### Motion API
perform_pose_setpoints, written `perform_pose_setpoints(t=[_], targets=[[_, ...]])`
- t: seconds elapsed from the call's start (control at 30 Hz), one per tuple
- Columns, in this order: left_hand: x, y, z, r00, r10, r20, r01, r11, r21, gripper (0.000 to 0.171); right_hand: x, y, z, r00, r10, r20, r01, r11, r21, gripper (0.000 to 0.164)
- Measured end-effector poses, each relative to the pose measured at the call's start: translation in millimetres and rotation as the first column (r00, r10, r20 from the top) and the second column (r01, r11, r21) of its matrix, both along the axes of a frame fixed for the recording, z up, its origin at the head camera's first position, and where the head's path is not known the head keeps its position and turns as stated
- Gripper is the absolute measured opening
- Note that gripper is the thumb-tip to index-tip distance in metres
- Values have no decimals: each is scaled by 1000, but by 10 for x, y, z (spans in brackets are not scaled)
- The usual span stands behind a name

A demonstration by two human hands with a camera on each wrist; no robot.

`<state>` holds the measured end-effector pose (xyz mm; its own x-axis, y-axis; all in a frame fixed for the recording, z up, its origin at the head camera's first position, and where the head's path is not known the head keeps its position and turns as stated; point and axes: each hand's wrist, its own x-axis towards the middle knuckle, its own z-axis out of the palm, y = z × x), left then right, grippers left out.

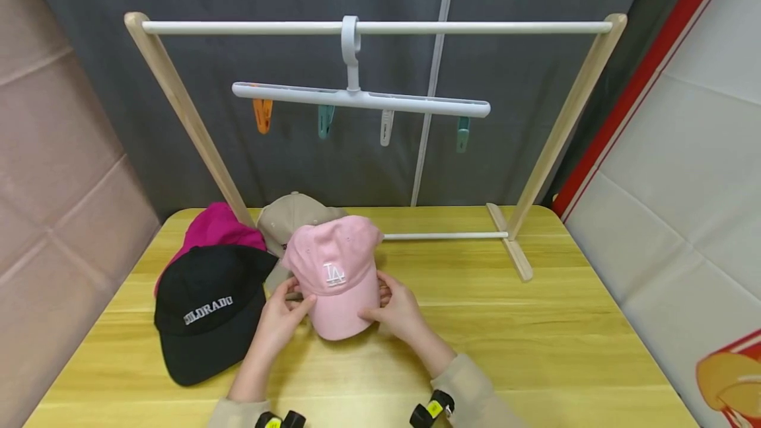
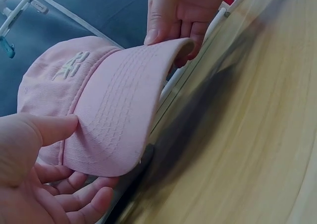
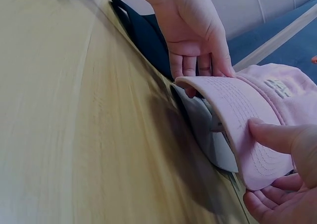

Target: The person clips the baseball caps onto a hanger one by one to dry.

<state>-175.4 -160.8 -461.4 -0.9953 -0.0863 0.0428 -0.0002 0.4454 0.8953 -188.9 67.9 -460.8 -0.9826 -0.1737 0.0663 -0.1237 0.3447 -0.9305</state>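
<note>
Both hands hold a pink baseball cap (image 1: 339, 276) with white LA lettering, its brim toward me and raised over the table. My left hand (image 1: 279, 316) pinches one side of the brim, thumb on top and fingers beneath. On the opposite side my right hand (image 1: 401, 309) grips the brim the same way, as the right wrist view shows with the thumb (image 3: 272, 135) on the stitched top. Behind the pink cap sits a beige cap (image 1: 291, 216), partly hidden. A black cap (image 1: 208, 309) lettered COLORADO lies left of my left hand, overlapping a magenta cap (image 1: 220, 226).
A wooden rack (image 1: 559, 124) with a white top bar (image 1: 475, 28) stands on the wooden table (image 1: 571, 335). From the bar hangs a white hanger (image 1: 404, 103) with an orange clip (image 1: 262, 115), a white clip (image 1: 386, 127) and two teal clips (image 1: 325, 121).
</note>
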Motion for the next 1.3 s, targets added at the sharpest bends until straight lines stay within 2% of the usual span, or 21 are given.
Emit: perform_pose_setpoints(t=[0.1,0.2,0.3,0.4,0.7,0.93,1.13,1.3], targets=[[-13,32,6,1000,-22,3,22,1000,22,62,-3,43,23,1000,5,-1,-5,1000,0,80],[-26,73,18,998,-59,12,57,993,103,64,-9,87,58,1000,-5,4,5,1000,8,81],[-34,121,29,994,-104,19,98,976,195,65,-15,132,82,1000,-15,6,15,1000,14,82],[-37,164,44,990,-139,21,129,959,253,66,-18,178,102,1000,-18,2,18,1000,5,82],[-62,265,78,985,-173,18,161,945,284,62,9,320,153,999,-43,1,43,999,-5,83],[-71,330,107,977,-211,2,196,913,357,54,42,414,187,998,-54,-12,54,998,-21,82],[-73,352,152,974,-227,2,211,908,361,53,60,482,231,997,-70,-9,70,997,-32,82],[-89,376,188,963,-271,10,244,884,397,48,172,505,475,997,-73,-21,73,997,-14,77]])
